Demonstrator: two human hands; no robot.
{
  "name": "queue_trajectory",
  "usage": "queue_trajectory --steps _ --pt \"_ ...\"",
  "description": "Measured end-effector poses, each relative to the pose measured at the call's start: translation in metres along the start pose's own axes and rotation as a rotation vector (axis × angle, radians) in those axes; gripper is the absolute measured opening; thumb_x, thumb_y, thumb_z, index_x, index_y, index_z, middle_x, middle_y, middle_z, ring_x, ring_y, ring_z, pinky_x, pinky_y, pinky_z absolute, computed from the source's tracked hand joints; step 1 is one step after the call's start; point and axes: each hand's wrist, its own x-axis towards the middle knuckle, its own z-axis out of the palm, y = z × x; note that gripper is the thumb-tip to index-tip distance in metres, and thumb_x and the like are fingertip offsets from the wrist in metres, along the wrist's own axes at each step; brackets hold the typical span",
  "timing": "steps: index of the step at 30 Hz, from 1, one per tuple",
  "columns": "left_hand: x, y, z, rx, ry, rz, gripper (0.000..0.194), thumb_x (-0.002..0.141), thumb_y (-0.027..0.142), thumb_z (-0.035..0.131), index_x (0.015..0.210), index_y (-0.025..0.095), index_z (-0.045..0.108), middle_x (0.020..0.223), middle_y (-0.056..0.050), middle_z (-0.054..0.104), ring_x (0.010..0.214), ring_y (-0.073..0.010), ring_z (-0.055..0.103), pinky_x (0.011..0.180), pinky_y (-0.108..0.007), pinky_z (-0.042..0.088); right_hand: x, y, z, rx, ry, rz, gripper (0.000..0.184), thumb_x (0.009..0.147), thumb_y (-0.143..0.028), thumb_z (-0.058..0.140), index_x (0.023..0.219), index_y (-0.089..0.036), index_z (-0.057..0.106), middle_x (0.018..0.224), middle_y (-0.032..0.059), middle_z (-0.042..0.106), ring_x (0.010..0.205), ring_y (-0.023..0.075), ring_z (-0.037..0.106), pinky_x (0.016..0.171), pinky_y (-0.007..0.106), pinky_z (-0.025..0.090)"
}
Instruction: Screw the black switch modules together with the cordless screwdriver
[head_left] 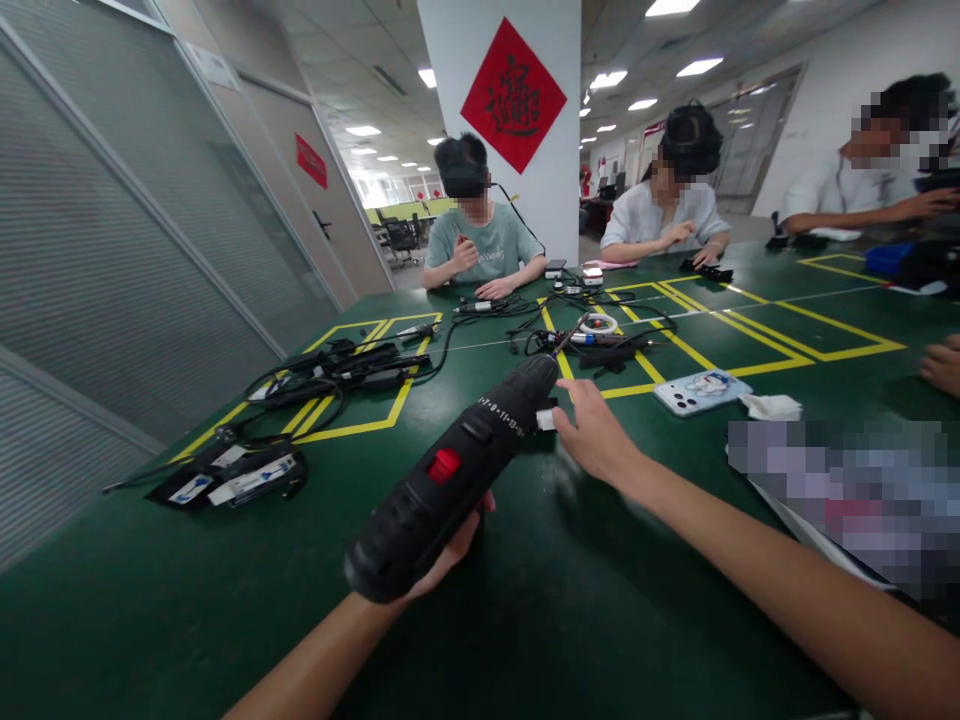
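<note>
A black cordless drill [465, 465] with a red switch on top and a numbered collar points away and to the right above the table. My left hand [454, 550] is wrapped round its grip from below, mostly hidden by the drill body. A thin bit [571, 335] sticks out of the chuck. Just right of the chuck, my right hand [600, 435] has its thumb and index finger bent toward a small black piece with a white label [547, 419]. The drill partly covers that piece, so its kind is unclear.
The green table [187, 590] carries black cabled tools [352, 370] and black labelled parts [251, 480] at left. Ahead lie more tools [600, 345] and a white cable coil [598, 324]. A phone [701, 392] and tissue [771, 406] lie right. Several people sit opposite.
</note>
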Motion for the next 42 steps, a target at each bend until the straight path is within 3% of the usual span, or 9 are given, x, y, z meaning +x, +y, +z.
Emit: queue_trajectory --steps 3,7,11,15,18,21,26,33,42 --pt "0.005 -0.007 -0.004 0.036 -0.015 0.056 0.029 0.082 0.045 0.051 0.086 0.018 0.060 0.083 -0.007 0.059 0.080 -0.0236 0.055 0.076 -0.038 0.042 0.025 0.009 0.023 0.078 0.019 -0.058 0.034 0.085 -0.017 0.037 0.115 -0.014 0.053 0.115 0.0113 0.054 0.112 0.0225 0.047 0.100 0.040 0.036" --pt "0.010 -0.012 -0.007 0.038 0.046 0.060 0.024 0.087 0.038 0.046 0.086 0.017 0.059 0.083 -0.006 0.057 0.080 -0.0217 0.053 0.076 -0.036 0.040 0.026 0.021 0.032 0.130 0.094 -0.093 0.034 0.086 -0.016 0.035 0.114 -0.015 0.054 0.113 0.0105 0.054 0.112 0.0222 0.047 0.100 0.040 0.036" --pt "0.010 -0.016 -0.009 -0.009 0.073 0.068 0.023 0.088 0.035 0.044 0.086 0.017 0.058 0.082 -0.006 0.057 0.080 -0.0216 0.053 0.076 -0.037 0.040 0.013 0.030 0.033 0.122 -0.019 -0.166 0.034 0.089 -0.024 0.039 0.119 -0.018 0.053 0.116 0.0107 0.053 0.112 0.0229 0.047 0.100 0.041 0.036" --pt "0.010 -0.013 -0.011 -0.107 0.001 0.091 0.023 0.084 0.039 0.051 0.091 0.018 0.056 0.086 -0.006 0.057 0.084 -0.0241 0.056 0.079 -0.040 0.043 0.005 0.034 0.040 0.110 -0.095 -0.149 0.047 0.084 -0.037 0.052 0.126 -0.016 0.048 0.119 0.0126 0.050 0.112 0.0240 0.048 0.099 0.041 0.038" --pt "0.012 -0.008 -0.010 -0.204 -0.078 0.104 0.037 0.077 0.041 0.060 0.106 0.021 0.051 0.086 -0.003 0.054 0.081 -0.0240 0.059 0.082 -0.046 0.046 0.004 0.036 0.043 0.130 -0.124 -0.149 0.059 0.078 -0.040 0.061 0.131 -0.018 0.045 0.123 0.0122 0.047 0.113 0.0238 0.048 0.099 0.040 0.039" --pt "0.014 -0.004 -0.011 -0.318 -0.105 0.089 0.056 0.077 0.029 0.063 0.126 0.025 0.037 0.084 -0.001 0.049 0.074 -0.0199 0.060 0.086 -0.050 0.046 0.007 0.037 0.043 0.189 -0.167 -0.128 0.060 0.076 -0.042 0.063 0.130 -0.021 0.046 0.123 0.0109 0.047 0.111 0.0221 0.050 0.098 0.038 0.040" --pt "0.013 0.009 -0.014 -0.331 -0.134 0.060 0.055 0.079 0.019 0.059 0.128 0.022 0.034 0.109 -0.011 0.053 0.093 -0.0279 0.059 0.086 -0.052 0.045 0.013 0.041 0.040 0.296 -0.229 -0.064 0.054 0.076 -0.045 0.064 0.125 -0.025 0.053 0.120 0.0090 0.050 0.108 0.0209 0.053 0.096 0.038 0.041" --pt "0.008 0.024 -0.012 -0.238 -0.234 0.037 0.058 0.077 0.025 0.062 0.128 0.018 0.035 0.070 -0.002 0.056 0.064 -0.0185 0.056 0.067 -0.039 0.046 0.014 0.046 0.036 0.299 -0.325 -0.093 0.074 0.062 -0.030 0.077 0.129 -0.025 0.047 0.122 0.0075 0.049 0.111 0.0212 0.051 0.099 0.038 0.039" --pt "0.006 0.009 -0.012 -0.342 -0.155 -0.029 0.053 0.076 0.027 0.059 0.124 0.017 0.039 0.066 0.000 0.054 0.057 -0.0164 0.053 0.059 -0.033 0.042 0.020 0.056 0.040 0.204 -0.250 -0.170 0.058 0.075 -0.004 0.055 0.128 -0.026 0.050 0.118 0.0069 0.052 0.108 0.0190 0.054 0.100 0.037 0.039"
